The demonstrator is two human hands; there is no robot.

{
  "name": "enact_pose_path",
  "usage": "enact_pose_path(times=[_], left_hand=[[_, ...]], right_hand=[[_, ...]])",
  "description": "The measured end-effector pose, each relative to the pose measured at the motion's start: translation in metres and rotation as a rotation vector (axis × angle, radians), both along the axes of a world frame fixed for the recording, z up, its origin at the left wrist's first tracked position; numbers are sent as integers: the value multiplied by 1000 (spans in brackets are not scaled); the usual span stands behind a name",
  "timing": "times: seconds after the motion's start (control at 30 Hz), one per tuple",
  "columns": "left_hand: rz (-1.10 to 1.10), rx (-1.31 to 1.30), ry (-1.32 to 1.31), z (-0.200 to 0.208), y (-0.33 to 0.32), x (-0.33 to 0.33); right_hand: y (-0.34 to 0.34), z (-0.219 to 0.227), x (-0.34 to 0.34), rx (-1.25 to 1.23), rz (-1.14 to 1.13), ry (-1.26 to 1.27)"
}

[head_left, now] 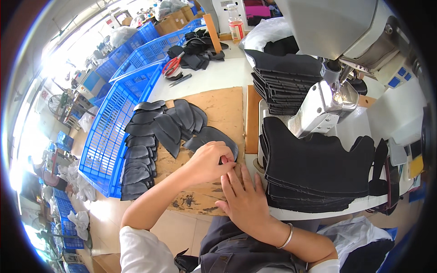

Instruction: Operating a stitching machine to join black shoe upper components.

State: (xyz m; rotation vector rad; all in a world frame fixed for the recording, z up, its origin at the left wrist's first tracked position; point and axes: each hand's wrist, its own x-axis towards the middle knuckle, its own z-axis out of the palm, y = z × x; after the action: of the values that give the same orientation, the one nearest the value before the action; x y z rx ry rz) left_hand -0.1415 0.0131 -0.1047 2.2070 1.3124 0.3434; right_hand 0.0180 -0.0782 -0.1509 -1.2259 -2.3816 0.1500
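White-sleeved arms (157, 200) meet near right edge of brown board (227, 102): left hand (210, 160) pinches over black piece (214, 134), contents hidden; right hand (246, 200) spreads fingers, seemingly bracing.

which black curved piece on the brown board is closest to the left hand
The rightmost black curved piece, partly hidden by the left hand; the other curved pieces lie farther off, up or to the left.

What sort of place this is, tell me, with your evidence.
Likely a sewing workshop: stacked black cut pieces, a large machine beside them, and red-handled scissors on the worktable.
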Motion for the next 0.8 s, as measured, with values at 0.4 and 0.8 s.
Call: enact_pose_path(times=[0.4,0.8], left_hand=[[340,-26,-363,62,49,-68],[381,-73,-832,98,10,-85]], right_hand=[[-1,0,-3,-1,-2,-4],[0,12,-3,295,191,139]])
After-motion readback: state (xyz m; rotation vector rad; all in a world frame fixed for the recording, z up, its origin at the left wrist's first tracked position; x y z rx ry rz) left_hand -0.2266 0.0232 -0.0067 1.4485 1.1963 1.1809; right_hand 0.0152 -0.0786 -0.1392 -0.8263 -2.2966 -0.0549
